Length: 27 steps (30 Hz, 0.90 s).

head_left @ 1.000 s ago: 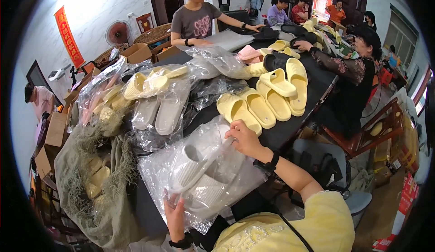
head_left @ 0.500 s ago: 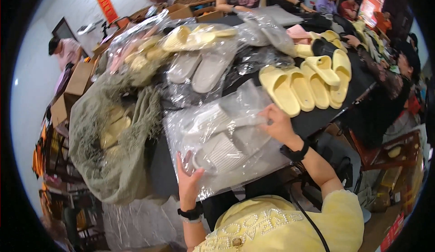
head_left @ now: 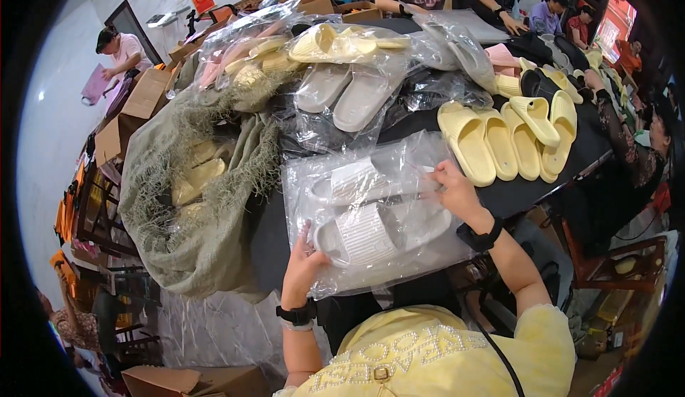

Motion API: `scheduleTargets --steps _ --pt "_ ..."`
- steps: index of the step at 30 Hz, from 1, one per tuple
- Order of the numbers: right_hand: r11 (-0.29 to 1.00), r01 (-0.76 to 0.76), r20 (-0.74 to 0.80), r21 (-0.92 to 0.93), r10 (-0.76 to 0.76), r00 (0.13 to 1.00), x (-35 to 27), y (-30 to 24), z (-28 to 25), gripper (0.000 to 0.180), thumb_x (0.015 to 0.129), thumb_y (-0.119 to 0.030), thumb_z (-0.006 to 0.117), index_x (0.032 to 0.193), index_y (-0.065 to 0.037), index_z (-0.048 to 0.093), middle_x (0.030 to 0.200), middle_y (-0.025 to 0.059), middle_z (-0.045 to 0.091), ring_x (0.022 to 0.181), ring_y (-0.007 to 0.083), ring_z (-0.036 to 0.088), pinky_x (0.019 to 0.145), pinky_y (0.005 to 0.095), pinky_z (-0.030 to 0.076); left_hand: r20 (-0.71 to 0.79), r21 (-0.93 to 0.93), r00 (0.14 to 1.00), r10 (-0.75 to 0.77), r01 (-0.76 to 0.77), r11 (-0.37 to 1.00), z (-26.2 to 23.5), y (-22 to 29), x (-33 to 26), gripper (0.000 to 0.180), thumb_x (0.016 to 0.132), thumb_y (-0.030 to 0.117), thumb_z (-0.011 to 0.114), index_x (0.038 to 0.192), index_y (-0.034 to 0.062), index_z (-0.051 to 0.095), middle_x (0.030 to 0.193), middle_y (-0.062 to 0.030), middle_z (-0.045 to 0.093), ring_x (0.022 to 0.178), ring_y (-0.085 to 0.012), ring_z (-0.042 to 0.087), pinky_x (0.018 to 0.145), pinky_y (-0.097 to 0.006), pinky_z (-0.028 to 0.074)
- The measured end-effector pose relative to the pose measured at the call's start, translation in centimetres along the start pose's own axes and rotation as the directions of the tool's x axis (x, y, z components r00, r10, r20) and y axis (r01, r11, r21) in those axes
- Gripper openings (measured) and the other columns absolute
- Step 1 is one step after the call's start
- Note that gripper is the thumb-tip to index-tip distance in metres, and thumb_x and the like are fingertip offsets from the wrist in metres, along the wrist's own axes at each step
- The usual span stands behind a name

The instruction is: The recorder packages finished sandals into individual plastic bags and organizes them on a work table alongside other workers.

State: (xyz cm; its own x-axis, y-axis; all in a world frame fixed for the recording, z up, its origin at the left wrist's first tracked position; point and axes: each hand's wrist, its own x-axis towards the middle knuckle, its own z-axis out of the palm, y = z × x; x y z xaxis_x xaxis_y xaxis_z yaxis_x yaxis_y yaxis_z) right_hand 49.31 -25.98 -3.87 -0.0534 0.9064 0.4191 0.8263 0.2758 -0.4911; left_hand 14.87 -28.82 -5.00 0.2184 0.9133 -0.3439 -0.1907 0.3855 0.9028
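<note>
A pair of off-white slippers (head_left: pixel 364 234) with ribbed straps lies side by side in a clear plastic bag (head_left: pixel 421 263) at the table's near edge. My left hand (head_left: pixel 303 268) holds the bag's left side by the slippers' toe ends, thumb on top and some fingers hidden beneath. At the bag's right side, my right hand (head_left: pixel 457 191) pinches the plastic near the slippers' heels. Several loose yellow slippers (head_left: pixel 467 143) stand in a row just beyond my right hand. Behind the bag lie grey slippers (head_left: pixel 360 97) in clear plastic.
To the left, an olive woven sack (head_left: pixel 164 240) with frayed edges holds yellow slippers (head_left: pixel 200 181). Bagged yellow slippers (head_left: pixel 314 43) are piled on the black table (head_left: pixel 267 243). Cardboard boxes (head_left: pixel 146 93) stand at the left. Co-workers are across the table and at the right.
The view has shifted, so the table's things sit farther right. Both my hands stay on the bag, which looks flatter, and the slippers show more clearly through it.
</note>
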Motion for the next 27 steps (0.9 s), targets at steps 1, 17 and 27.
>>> scheduleTargets --steps 1,17,27 --pt "0.999 -0.038 0.114 0.002 0.037 0.993 0.0 -0.1 0.1 0.026 0.074 -0.015 0.071 0.1 -0.013 0.067 0.097 0.0062 0.059 0.081 0.0252 0.062 0.071 0.035 0.049 -0.001 -0.015 1.0 -0.011 0.011 1.0 0.1 0.0 0.0 0.087 0.07 -0.008 0.053 0.146 -0.0007 0.012 0.113 -0.0198 0.056 0.083 -0.0192 0.062 0.071 -0.029 0.052" --pt "0.327 -0.519 0.485 0.79 0.186 0.855 -1.2 0.3 -3.6 0.06 0.097 -0.05 0.036 0.113 0.004 0.057 0.093 0.0064 0.063 0.08 0.0134 0.057 0.076 0.0252 0.043 -0.219 0.047 0.973 0.075 -0.066 0.997 -1.9 -0.9 -2.9 0.046 0.098 0.034 0.046 0.128 -0.0002 0.043 0.105 -0.0108 0.062 0.083 -0.015 0.062 0.067 -0.025 0.049" --pt "0.945 -0.019 0.088 0.326 -0.01 0.996 -4.2 -5.1 -6.7 0.018 0.092 -0.009 0.054 0.106 0.0 0.058 0.078 0.0039 0.062 0.068 0.0098 0.057 0.061 0.0248 0.046 -0.199 0.386 0.972 0.123 -0.037 0.922 -0.9 -0.4 -1.4 0.021 0.091 0.02 0.06 0.088 0.0008 0.052 0.068 -0.0009 0.054 0.051 -0.0072 0.052 0.043 -0.021 0.04"
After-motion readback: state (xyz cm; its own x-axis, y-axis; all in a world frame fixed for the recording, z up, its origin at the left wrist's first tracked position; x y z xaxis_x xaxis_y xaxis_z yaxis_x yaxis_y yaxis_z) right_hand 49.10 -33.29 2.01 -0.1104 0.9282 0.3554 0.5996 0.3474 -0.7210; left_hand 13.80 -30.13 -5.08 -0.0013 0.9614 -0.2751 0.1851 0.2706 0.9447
